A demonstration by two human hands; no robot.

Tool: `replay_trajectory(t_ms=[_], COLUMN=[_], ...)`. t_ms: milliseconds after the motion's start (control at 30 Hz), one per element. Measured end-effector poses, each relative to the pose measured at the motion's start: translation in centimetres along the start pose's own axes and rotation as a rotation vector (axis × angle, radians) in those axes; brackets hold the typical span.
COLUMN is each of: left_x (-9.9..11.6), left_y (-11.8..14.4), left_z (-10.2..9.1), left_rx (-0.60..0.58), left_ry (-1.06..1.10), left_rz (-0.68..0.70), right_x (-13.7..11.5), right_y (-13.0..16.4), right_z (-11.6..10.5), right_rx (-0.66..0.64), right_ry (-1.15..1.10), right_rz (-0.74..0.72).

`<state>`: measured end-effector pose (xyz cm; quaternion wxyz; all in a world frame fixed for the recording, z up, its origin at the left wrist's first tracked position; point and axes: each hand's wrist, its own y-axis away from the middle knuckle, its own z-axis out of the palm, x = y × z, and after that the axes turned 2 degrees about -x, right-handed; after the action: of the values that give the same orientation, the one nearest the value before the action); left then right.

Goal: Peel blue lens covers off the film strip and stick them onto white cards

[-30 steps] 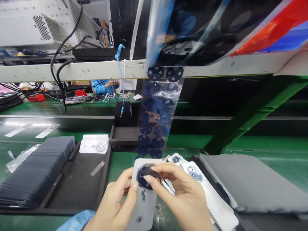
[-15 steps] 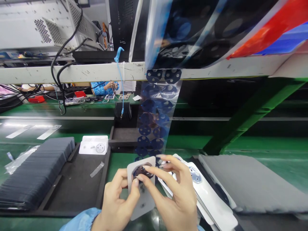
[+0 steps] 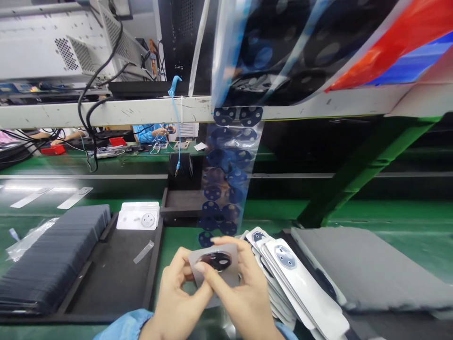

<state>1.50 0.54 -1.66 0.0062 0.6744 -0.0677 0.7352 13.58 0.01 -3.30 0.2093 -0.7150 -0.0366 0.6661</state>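
Right hand (image 3: 246, 290) holds plate (image 3: 228, 275) beside fanned plates (image 3: 306, 288).

The left hand (image 3: 182, 293) and right hand (image 3: 244, 289) hide much of the phone-shaped panel (image 3: 230, 277) between them and part of its glossy dark sticker (image 3: 218, 259). Right of the right hand, the grey slab (image 3: 371, 271) is cut off by the view's edge; far beyond the left hand, what a co-worker's hand (image 3: 158, 132) holds is too small to tell.

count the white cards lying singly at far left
2: one card near the left edge, another card to its right, both beyond the dark stack; none looks hidden.
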Motion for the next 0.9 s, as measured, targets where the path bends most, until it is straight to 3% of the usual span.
replay_trajectory(t_ms=[267,500,600,733,900], left_x=[0.0,-0.4,-0.4,0.1,0.6], left_y=[0.0,-0.9,-1.4,-1.4,-0.7], left_z=[0.1,-1.6,-2.0,-2.1,-1.9], left_rx=[-0.064,-0.141,-0.163,-0.216,-0.309], left_ry=[0.035,0.156,0.204,0.208,0.022], left_rz=[-0.138,-0.219,-0.236,-0.255,-0.216], right_x=[-1.0,-1.8,-2.2,-2.4,-1.3], right_y=[-0.8,-2.5,-2.8,-2.9,-3.0], right_z=[-1.0,-3.1,-3.6,-3.3,-1.9], right_rx=[-0.056,-0.428,-0.519,-0.491,-0.301], right_ry=[-0.083,-0.218,-0.278,-0.226,-0.088], right_rz=[0.099,0.224,0.288,0.301,0.340])
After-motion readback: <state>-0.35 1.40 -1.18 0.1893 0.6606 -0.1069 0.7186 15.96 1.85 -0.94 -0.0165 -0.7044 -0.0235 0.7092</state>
